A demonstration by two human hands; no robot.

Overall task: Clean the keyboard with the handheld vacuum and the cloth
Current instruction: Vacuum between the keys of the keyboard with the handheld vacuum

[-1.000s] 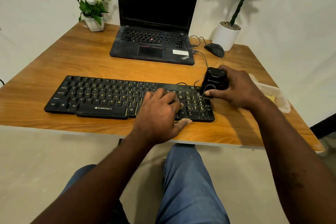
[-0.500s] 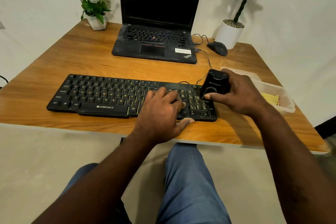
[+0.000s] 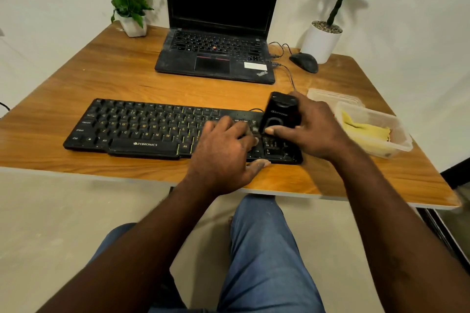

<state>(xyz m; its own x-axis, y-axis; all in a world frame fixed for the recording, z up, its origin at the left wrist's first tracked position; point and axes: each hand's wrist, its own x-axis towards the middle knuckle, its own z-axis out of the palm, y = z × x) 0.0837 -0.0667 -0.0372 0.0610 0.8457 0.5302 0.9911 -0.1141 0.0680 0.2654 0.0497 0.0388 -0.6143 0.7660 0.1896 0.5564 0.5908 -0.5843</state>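
Observation:
A black keyboard (image 3: 142, 129) lies along the near edge of the wooden desk (image 3: 122, 76). My right hand (image 3: 312, 129) grips a small black handheld vacuum (image 3: 281, 113) that stands on the keyboard's right end, over the number pad. My left hand (image 3: 223, 150) rests on the keys just left of the vacuum, fingers loosely bent, thumb on the desk at the keyboard's front edge. A yellow cloth (image 3: 363, 131) lies in a clear plastic container (image 3: 396, 145) to the right.
An open black laptop (image 3: 218, 58) stands behind the keyboard, with a black mouse (image 3: 304, 62) and cables to its right. A white flower pot (image 3: 132, 25) sits at the back left, a white plant pot (image 3: 320, 40) at the back right. A container lid (image 3: 330, 96) lies behind the container.
The vacuum and my right hand have slid a little to the left over the keyboard's right end. My left hand has stayed on the keys.

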